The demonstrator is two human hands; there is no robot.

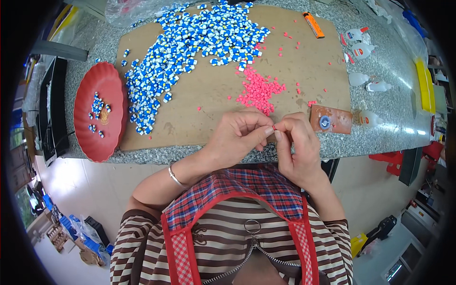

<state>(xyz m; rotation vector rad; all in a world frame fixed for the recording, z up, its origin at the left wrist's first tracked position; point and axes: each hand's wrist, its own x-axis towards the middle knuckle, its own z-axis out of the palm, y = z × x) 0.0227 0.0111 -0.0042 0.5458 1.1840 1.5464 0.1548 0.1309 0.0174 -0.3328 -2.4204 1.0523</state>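
My left hand [240,135] and my right hand [299,145] meet at the near edge of the cardboard, fingertips almost touching. Between the pinched fingers of my right hand shows a tiny red piece [274,127]. The thumb and fingers of my left hand are also closed, and what they hold is hidden. Just beyond my hands lies a loose pile of small pink pieces [259,90]. A large heap of small blue-and-white pieces [190,45] spreads over the far left of the cardboard [204,123].
At left, a red scalloped dish [80,121] holds several blue-and-white pieces. Right of my hands lies a brown board [341,118] with a small round blue-and-white item [325,122]. Small white bottles [363,50] stand or lie along the right. An orange lighter-like object [313,24] lies at the back.
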